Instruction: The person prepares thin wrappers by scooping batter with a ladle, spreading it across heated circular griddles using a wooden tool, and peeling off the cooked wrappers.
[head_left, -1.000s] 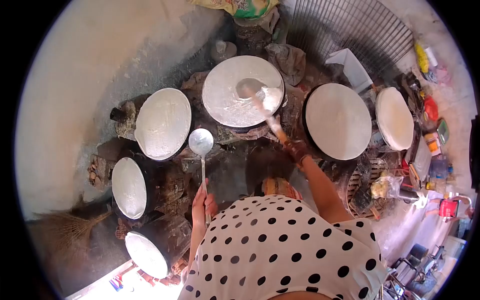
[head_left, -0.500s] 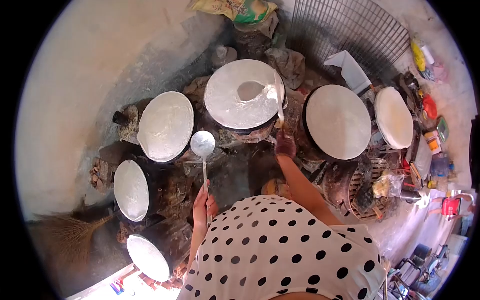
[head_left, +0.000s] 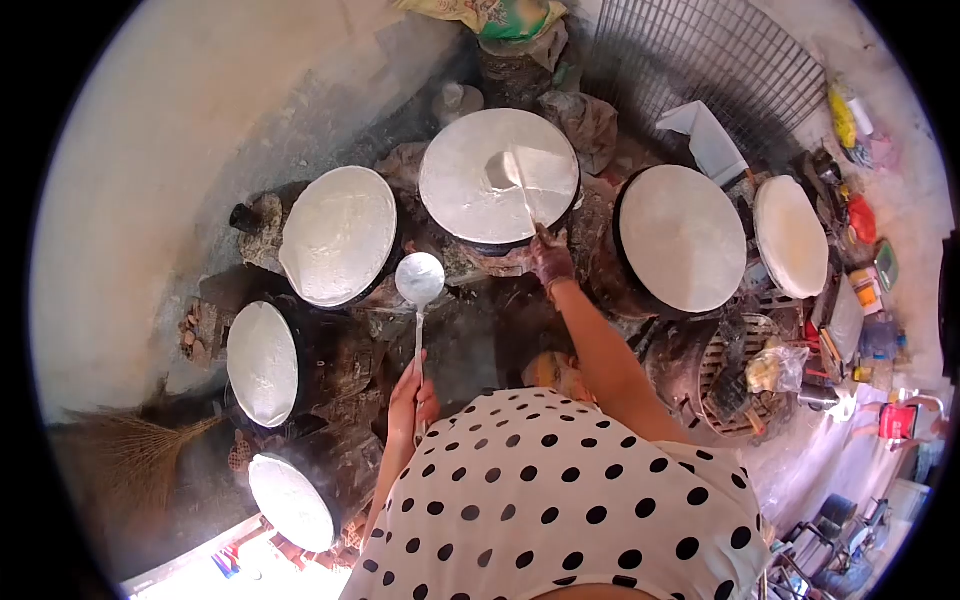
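Pale batter (head_left: 455, 192) is spread across the central griddle (head_left: 500, 247), over which a thin spreader (head_left: 527, 198) is gripped by the gloved right hand (head_left: 552, 262), fingers closed round its end. Light, even pressure seems called for, since the layer could be dragged near the grey patch (head_left: 501, 170). The ladle (head_left: 420, 278) is held, bowl outward, in the left hand's (head_left: 412, 400) curled fingers. Whether the spreader is touching cannot be told; its near end is hidden.
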